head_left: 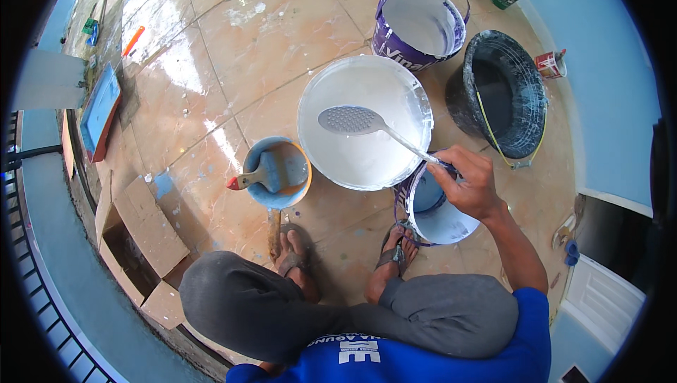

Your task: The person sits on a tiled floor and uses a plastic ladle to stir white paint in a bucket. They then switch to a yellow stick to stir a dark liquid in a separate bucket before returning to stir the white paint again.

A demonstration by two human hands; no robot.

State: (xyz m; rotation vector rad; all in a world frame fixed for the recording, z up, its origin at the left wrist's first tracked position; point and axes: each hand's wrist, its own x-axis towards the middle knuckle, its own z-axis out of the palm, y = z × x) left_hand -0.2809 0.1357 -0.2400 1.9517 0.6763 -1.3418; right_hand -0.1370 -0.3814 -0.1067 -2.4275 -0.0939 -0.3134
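Head: one skimmer (pixel 356 121) in right hand (pixel 465 181)

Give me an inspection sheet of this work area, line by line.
Surface: tiled floor, spattered with paint.
Things in use: perforated ladle over a wide bucket of white liquid.
Clutter: brush in a small bucket; black tub; cardboard box.
Hands: right hand grips the ladle's handle; left hand not seen.
Cables: dark line by the railing at left, cable or pipe unclear.
Surroundings: light-blue wall at right.
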